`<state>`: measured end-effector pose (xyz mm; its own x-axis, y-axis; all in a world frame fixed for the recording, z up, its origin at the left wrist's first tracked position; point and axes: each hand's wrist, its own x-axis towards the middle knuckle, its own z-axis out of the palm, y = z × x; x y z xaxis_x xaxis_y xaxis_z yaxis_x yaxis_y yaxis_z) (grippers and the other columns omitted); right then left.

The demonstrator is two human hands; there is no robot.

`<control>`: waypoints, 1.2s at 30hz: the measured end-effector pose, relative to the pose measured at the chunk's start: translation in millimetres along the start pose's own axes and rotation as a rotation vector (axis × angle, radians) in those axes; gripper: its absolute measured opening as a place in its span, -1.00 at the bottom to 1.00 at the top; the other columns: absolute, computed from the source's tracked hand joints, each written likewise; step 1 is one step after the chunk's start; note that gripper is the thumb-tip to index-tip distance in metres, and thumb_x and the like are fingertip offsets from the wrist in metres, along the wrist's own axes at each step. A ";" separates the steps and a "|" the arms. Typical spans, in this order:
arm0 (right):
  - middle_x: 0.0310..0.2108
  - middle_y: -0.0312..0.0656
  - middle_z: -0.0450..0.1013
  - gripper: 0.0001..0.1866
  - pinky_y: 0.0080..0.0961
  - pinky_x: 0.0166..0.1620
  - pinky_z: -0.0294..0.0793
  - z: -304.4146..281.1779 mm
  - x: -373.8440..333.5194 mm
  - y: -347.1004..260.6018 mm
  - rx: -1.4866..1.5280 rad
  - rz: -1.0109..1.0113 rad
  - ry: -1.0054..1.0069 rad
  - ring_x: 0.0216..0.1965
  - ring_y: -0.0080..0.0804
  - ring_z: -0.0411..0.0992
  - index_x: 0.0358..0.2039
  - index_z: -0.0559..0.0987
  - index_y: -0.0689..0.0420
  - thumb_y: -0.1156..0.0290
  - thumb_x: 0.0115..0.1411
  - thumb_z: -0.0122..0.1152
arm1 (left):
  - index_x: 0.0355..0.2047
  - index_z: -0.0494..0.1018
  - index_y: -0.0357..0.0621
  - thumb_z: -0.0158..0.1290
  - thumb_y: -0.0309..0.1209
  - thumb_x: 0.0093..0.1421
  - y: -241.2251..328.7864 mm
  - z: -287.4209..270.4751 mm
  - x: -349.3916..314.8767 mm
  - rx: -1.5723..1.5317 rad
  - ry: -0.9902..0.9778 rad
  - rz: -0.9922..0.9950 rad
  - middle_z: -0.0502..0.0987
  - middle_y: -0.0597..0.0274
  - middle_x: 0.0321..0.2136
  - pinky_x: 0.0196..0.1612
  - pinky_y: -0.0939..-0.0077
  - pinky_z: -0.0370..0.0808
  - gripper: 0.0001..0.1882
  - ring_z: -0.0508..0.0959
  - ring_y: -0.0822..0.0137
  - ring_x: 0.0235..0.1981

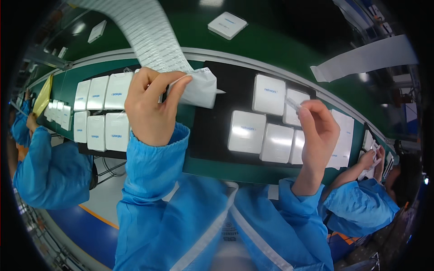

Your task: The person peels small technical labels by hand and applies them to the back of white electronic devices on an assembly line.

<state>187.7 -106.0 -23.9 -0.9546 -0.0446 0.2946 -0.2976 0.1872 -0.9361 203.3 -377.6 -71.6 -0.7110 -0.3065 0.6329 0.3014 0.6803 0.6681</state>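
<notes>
My left hand is closed, thumb and forefinger pinching a long pale strip with fine cross lines, like the backing of a roll of labels. The strip's end folds down below the fingers, and a small pointed tip sticks out on its right. In my right hand, closed in a pinch, is a small clear strip, apparently a sticker. It hangs over a white square box. Several similar boxes lie around it on a black mat, some partly covered by my right hand.
More white boxes stand in two rows on the left. One box lies on the green surface beyond the rail. A pale strip stretches at the far right. Co-workers in blue sleeves sit left and right, close to the bench.
</notes>
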 end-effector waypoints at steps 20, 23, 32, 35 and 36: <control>-0.31 -0.17 0.27 -0.87 -0.36 -0.07 0.28 22.4 -48.3 30.4 -0.647 0.383 -0.268 -0.16 -0.21 0.20 -0.43 0.61 0.25 0.50 0.06 0.42 | 0.31 0.33 -0.22 0.54 -0.30 -0.27 -4.2 48.7 -70.1 -0.268 -0.796 0.152 0.57 -0.04 0.04 0.29 0.10 0.29 0.07 0.42 -0.10 0.21; -0.30 -0.16 0.26 -0.87 -0.37 -0.08 0.27 28.0 -45.7 29.2 -0.675 0.392 -0.316 -0.16 -0.22 0.18 -0.44 0.61 0.24 0.50 0.06 0.41 | 0.33 0.30 -0.19 0.54 -0.30 -0.27 -4.2 51.1 -71.0 -0.240 -0.816 0.116 0.56 -0.01 0.07 0.31 0.07 0.27 0.10 0.37 -0.14 0.24; -0.29 -0.16 0.22 -0.87 -0.37 -0.08 0.24 34.1 -47.4 29.1 -0.705 0.388 -0.310 -0.17 -0.21 0.15 -0.44 0.60 0.25 0.53 0.04 0.42 | 0.32 0.31 -0.20 0.54 -0.38 -0.36 -5.1 53.0 -71.2 -0.240 -0.791 0.102 0.58 0.02 0.00 0.27 0.04 0.30 0.13 0.40 -0.13 0.19; -0.29 -0.16 0.21 -0.87 -0.37 -0.08 0.24 34.1 -46.7 29.1 -0.720 0.387 -0.317 -0.17 -0.21 0.15 -0.44 0.60 0.25 0.53 0.03 0.42 | 0.32 0.31 -0.20 0.54 -0.38 -0.37 -5.0 53.1 -72.7 -0.239 -0.795 0.091 0.59 0.03 -0.04 0.25 0.04 0.31 0.14 0.42 -0.11 0.17; -0.29 -0.16 0.21 -0.87 -0.37 -0.08 0.24 33.8 -45.9 28.7 -0.730 0.388 -0.320 -0.17 -0.21 0.15 -0.43 0.61 0.24 0.53 0.03 0.42 | 0.32 0.31 -0.20 0.54 -0.38 -0.37 -4.7 53.6 -72.7 -0.239 -0.798 0.090 0.60 0.04 -0.06 0.25 0.03 0.31 0.14 0.43 -0.10 0.16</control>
<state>222.6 -131.8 -70.7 -0.9770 -0.1003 -0.1883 0.0258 0.8206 -0.5709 219.5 -322.8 -141.8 -0.8869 0.3669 0.2806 0.4412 0.4926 0.7501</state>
